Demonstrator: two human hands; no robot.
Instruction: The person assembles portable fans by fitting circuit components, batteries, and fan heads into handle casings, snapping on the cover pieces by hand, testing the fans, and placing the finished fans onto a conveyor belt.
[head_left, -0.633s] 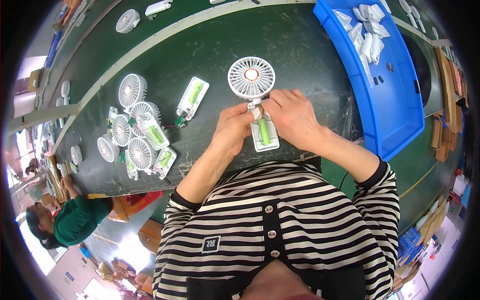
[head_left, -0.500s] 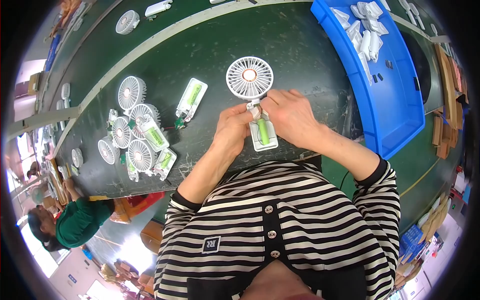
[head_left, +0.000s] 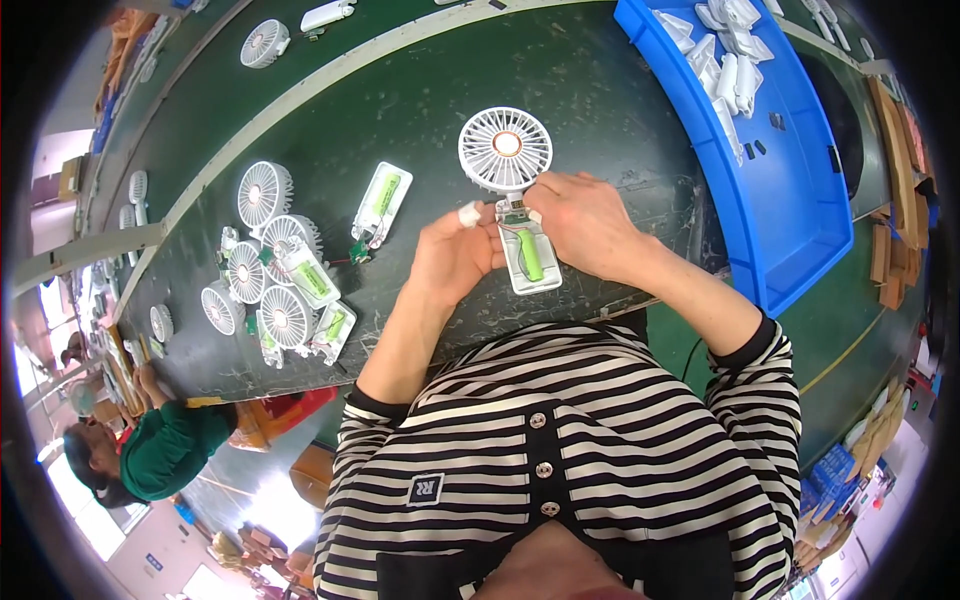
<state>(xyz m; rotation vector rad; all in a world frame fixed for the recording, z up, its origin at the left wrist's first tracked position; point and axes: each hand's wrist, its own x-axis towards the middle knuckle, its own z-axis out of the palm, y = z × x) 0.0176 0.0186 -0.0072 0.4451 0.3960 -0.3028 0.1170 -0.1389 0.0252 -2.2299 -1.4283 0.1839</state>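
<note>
A white handheld fan lies face up on the dark table before me. Its opened handle points toward me, showing a green battery cell and thin wires. My right hand is closed on the right side of the fan's neck, fingers bent over it. My left hand is open at the handle's left side. Its thumb, with a white wrap at the tip, is raised off the fan, while the other fingertips reach the handle's edge and are partly hidden there.
Left of my hands lies an opened handle half with a battery and a green circuit board. A cluster of several fans sits farther left. A blue bin with white plastic parts stands at the right. A person in green works at far left.
My left thumb has lifted off the fan's neck and the hand has opened a little to the left. The right hand stays at the neck. The view has shifted slightly.
</note>
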